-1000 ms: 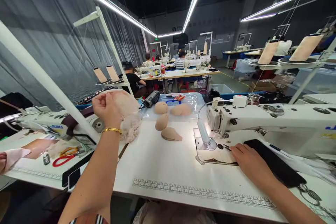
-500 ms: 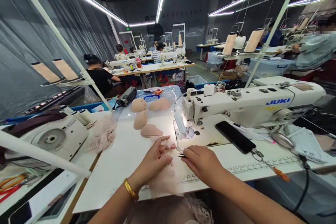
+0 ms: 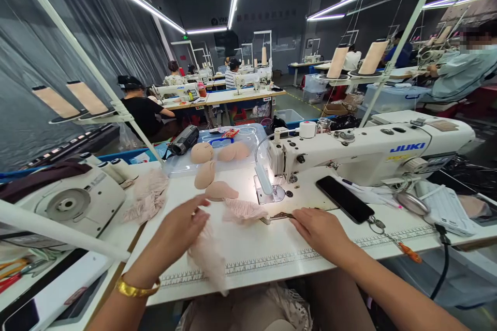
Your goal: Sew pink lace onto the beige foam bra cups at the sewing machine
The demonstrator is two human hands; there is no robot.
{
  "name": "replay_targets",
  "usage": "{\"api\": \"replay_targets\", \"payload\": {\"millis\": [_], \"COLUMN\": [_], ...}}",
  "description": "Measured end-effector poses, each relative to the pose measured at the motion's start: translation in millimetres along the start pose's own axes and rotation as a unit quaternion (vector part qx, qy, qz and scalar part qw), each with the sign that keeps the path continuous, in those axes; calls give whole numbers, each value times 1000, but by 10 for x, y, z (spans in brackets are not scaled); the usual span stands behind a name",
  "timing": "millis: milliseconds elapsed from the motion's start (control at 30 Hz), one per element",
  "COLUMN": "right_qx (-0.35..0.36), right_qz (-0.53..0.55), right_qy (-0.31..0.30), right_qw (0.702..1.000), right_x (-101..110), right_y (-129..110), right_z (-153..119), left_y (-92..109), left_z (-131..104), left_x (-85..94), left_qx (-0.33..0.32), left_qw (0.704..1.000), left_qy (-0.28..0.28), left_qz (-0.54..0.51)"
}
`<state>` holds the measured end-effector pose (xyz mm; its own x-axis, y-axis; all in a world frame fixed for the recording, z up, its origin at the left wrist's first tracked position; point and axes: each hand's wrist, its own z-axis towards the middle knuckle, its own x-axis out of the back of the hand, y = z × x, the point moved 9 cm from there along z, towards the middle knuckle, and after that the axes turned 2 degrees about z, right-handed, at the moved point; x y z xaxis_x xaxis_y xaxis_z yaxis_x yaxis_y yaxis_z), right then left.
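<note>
My left hand (image 3: 180, 230), with a gold bracelet on its wrist, has its fingers closed on a piece of sheer pink fabric (image 3: 207, 256). The fabric hangs blurred toward the table's front edge. In my right hand (image 3: 322, 230) are dark, pointed thread snips (image 3: 282, 215), their tips toward the left and low over the tabletop. Between my hands a gathered pink lace piece (image 3: 244, 210) lies on the table, close to the tips. Beyond it is the sewing machine's lit needle area (image 3: 269, 191). Beige bra cups (image 3: 223, 191) lie behind my left hand.
A white sewing machine (image 3: 368, 145) stands at right, with a black phone (image 3: 345, 200) before it. A clear plastic box lid (image 3: 176, 165) carries cups and a camcorder (image 3: 184, 139). More pink lace (image 3: 147, 194) is heaped at left. Co-workers sit at machines farther back.
My left hand has moved left, drawing the sheer fabric away from the machine. My right hand has shifted slightly right with the snips. The gathered lace piece now shows on the table.
</note>
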<state>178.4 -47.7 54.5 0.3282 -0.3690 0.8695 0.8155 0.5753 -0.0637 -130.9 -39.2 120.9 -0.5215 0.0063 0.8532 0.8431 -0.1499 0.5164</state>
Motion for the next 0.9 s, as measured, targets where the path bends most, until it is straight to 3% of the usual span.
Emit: {"api": "replay_targets", "payload": {"millis": [33,67,100,167,233,333,400,467,533,567,667,733,800,900], "right_qx": [-13,-19,-17,7,43,71,36,-4,-60,-90,-148,-131,-116,-123], "right_qz": [-28,-47,-49,7,102,180,226,265,351,413,592,626,609,532], "right_qy": [-6,-2,9,39,54,34,-2,-29,-50,-65,-140,-160,-156,-134], "right_qw": [999,999,999,999,992,981,974,964,933,904,780,752,769,827], "right_x": [10,41,85,169,177,-14,-229,-377,-445,-469,-519,-449,-366,-286], "right_y": [143,239,276,173,-97,-537,-646,-621,-482,-404,-324,-372,-418,-454], "right_z": [-47,-75,-82,-26,105,368,524,604,600,569,431,387,379,387], "left_y": [-52,-76,-76,-31,54,105,118,155,207,238,335,408,488,585], "left_z": [-15,-37,-50,-17,60,268,408,480,471,442,318,245,206,196], "left_x": [278,432,470,221,-237,-799,-975,-984,-903,-857,-816,-859,-895,-915], "left_qx": [-10,-24,-46,-106,-164,-176,-163,-157,-151,-147,-118,-92,-79,-88], "left_qw": [993,983,975,977,979,983,986,986,985,984,975,961,951,949], "left_qy": [88,141,167,137,72,9,-29,-53,-71,-79,-132,-178,-201,-204], "left_qz": [73,119,139,125,97,55,16,-12,-41,-56,-131,-190,-221,-226]}}
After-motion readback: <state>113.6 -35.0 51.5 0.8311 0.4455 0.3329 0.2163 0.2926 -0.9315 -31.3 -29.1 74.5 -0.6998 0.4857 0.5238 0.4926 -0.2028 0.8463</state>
